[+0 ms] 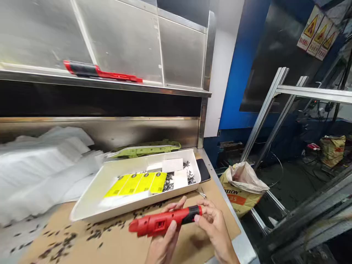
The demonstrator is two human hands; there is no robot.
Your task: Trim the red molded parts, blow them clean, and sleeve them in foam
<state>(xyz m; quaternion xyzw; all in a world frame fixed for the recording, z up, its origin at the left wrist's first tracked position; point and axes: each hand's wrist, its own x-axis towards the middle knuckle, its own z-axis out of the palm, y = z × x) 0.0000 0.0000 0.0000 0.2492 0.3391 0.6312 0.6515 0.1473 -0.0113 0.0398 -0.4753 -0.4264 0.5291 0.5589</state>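
A red plastic tool housing (151,224) with a black section near its right end lies across both my hands, above the cardboard-covered bench. My left hand (166,240) grips it round the middle, thumb on the near side and fingers behind. At the black end, my right hand (213,225) pinches the housing between thumb and fingers. Just behind them stands a white tray (123,212) holding yellow label sheets (137,184), white pieces and many small black parts (168,182).
Small black bits (64,244) lie scattered on the cardboard. White foam sheets (46,165) are stacked at left. A phone (202,170) lies beside the tray, with a green part (147,149) behind. Another red-and-black housing (101,71) rests on the shelf. A sack (239,190) stands right of the bench.
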